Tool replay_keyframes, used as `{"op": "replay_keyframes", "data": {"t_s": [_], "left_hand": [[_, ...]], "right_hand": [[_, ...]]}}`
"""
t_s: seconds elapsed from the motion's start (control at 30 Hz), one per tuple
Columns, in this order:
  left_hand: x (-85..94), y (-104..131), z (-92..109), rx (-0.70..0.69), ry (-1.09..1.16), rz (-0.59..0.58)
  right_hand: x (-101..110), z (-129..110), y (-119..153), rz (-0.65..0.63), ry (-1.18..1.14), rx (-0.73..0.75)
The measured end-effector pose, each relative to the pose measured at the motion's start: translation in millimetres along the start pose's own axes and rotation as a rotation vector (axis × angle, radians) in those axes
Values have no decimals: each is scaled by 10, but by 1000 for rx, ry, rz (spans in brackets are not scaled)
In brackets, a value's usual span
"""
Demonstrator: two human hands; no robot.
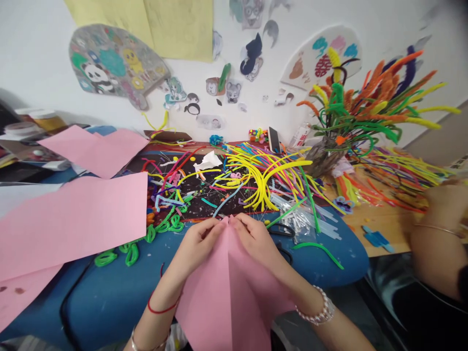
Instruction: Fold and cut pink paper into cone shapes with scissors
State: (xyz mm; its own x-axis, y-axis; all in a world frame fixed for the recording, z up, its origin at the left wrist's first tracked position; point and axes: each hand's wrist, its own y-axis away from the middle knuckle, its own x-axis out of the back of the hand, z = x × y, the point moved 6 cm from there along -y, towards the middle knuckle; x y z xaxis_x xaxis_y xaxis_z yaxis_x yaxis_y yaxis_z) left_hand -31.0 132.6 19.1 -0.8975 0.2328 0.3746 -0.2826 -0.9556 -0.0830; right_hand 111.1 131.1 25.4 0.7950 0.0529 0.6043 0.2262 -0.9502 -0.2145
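Observation:
Both of my hands pinch the top edge of a pink sheet of paper [215, 297] in front of me. A crease runs down its middle, and its lower part hangs below the table's front edge. My left hand [201, 241] is closed on the paper just left of the crease. Close beside it, my right hand [254, 236] is closed on the right side, the fingertips of both nearly meeting at the top. What the fingertips do at the very edge is too small to tell. Just beyond them lie loose pipe cleaners [261, 183], many of them yellow.
More pink sheets [109, 209] lie at the left, near green pipe-cleaner loops [131, 251]. A plastic bag of small parts [298, 222] lies right of my hands. A vase of pipe-cleaner stems [325, 151] stands at the back right. Another person's arm [438, 239] reaches in at right.

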Motion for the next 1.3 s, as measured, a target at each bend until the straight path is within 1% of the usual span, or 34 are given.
{"op": "replay_keyframes", "data": {"t_s": [0.2,0.27,0.33,0.43,0.53,0.6,0.73,0.8,0.93,1.07,1.17,1.3], "left_hand": [[78,95,1,6,-34,116],[90,109,3,7,-65,126],[93,117,5,10,-102,131],[91,126,2,19,-169,158],[87,134,1,25,-243,191],[111,143,4,29,-291,231],[259,161,32,42,-384,340],[349,143,61,38,-420,370],[496,28,105,16,-442,378],[591,-96,64,0,-411,379],[619,-135,-6,-5,-401,377],[632,-153,-86,2,-430,391]], "right_hand": [[33,4,72,79,-155,-71],[41,1,78,73,-179,-90],[39,-15,80,30,-174,-106],[44,-50,83,-40,-87,-123],[94,-79,84,-39,26,-118],[109,-81,88,-61,75,-101],[111,-35,91,-155,150,-74],[130,-17,55,-180,186,-68],[159,-42,-133,-216,195,-44],[113,-51,-322,-249,171,-13],[45,-22,-363,-269,176,0],[-9,9,-342,-273,200,-5]]}}
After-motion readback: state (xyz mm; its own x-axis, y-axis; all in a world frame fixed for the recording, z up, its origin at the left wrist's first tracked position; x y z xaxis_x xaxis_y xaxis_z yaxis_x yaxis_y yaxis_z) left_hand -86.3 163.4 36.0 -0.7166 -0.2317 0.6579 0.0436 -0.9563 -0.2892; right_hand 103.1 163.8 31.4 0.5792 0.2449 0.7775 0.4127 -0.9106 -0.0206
